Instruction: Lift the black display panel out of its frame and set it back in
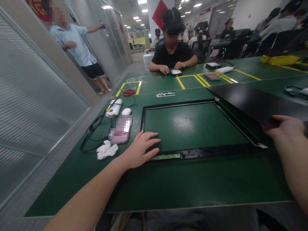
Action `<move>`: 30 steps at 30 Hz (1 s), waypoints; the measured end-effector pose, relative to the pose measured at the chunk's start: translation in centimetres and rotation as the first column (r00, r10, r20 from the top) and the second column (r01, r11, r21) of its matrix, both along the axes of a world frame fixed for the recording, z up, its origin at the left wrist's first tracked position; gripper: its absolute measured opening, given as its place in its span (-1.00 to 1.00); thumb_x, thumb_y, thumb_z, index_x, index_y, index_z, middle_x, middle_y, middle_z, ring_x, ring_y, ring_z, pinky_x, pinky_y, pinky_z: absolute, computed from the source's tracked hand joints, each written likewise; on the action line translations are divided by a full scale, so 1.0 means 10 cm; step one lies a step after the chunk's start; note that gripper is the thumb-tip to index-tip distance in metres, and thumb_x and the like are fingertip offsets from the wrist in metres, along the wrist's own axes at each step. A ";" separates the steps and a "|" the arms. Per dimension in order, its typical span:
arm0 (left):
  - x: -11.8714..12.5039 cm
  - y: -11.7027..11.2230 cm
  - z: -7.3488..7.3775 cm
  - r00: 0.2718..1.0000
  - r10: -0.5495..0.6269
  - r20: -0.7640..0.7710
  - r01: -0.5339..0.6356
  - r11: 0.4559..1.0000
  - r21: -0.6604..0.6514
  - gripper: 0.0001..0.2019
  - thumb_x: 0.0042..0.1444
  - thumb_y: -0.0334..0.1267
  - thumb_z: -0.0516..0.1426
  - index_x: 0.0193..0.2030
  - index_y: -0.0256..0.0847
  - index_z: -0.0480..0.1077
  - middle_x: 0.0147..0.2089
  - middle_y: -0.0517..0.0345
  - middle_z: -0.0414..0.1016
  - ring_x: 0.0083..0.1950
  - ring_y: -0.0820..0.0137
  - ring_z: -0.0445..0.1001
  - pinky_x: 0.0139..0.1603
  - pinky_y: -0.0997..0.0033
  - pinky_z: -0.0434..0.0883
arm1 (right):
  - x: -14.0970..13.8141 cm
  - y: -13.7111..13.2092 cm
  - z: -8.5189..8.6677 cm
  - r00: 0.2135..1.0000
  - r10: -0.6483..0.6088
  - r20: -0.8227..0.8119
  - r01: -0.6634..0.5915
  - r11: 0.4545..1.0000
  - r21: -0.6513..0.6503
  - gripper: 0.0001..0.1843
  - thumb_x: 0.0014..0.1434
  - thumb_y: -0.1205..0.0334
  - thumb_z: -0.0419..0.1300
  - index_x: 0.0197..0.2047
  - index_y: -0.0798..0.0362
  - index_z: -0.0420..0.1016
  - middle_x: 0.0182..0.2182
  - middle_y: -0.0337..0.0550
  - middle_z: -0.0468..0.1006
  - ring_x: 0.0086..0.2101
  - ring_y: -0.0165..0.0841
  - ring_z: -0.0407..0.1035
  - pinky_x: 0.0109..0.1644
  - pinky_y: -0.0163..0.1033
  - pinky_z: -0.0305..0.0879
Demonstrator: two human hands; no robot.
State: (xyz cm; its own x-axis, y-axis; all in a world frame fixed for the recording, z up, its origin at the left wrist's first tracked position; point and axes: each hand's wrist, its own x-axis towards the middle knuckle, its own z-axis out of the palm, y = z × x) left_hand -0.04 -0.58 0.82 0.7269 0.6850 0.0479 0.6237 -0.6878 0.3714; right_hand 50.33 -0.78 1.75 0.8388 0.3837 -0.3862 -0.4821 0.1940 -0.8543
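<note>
The panel [255, 99] slants across the picture's right side, reaching up and left from the right hand [285, 128], which grasps its near edge. The left hand [141, 149], farther off at lower centre, rests spread and unclenched on the bezel's [216, 152] near-left corner.

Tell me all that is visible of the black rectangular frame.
The frame is slim, black and open in the middle, its material unclear. It lies flat on the green table. Pale bits show at both right corners; a green circuit strip runs along the near side's left part. The left hand covers its near left corner.
</note>
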 end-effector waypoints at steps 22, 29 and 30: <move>-0.01 0.01 0.01 0.999 -0.004 0.045 0.005 1.000 -0.021 -0.61 0.36 -0.09 0.02 0.26 -0.07 0.40 0.40 -0.04 0.29 0.42 0.08 0.21 0.46 -0.26 -0.12 | -0.05 -0.01 0.02 1.000 0.003 0.015 -0.003 1.000 -0.007 -0.89 -0.24 0.44 -0.04 -0.56 0.08 0.22 -0.36 -0.15 0.34 -0.36 -0.39 0.29 -0.58 -0.27 0.27; 0.00 0.00 0.01 0.999 -0.002 0.046 0.002 1.000 -0.017 -0.61 0.36 -0.09 0.02 0.26 -0.09 0.38 0.39 -0.07 0.30 0.40 0.10 0.23 0.46 -0.24 -0.11 | -0.14 -0.03 0.07 0.993 0.039 0.114 -0.058 0.983 0.175 -0.90 -0.28 0.38 0.06 -0.65 0.08 0.15 -0.50 -0.32 0.31 -0.45 -0.56 0.27 -0.50 -0.45 0.25; 0.00 0.00 0.01 0.999 -0.002 0.044 0.003 1.000 -0.019 -0.61 0.37 -0.10 0.02 0.26 -0.09 0.38 0.39 -0.07 0.30 0.41 0.10 0.22 0.46 -0.23 -0.12 | -0.17 -0.04 0.10 0.992 0.036 0.119 -0.058 0.981 0.187 -0.88 -0.28 0.37 0.07 -0.67 0.08 0.14 -0.52 -0.32 0.30 -0.47 -0.58 0.26 -0.50 -0.46 0.25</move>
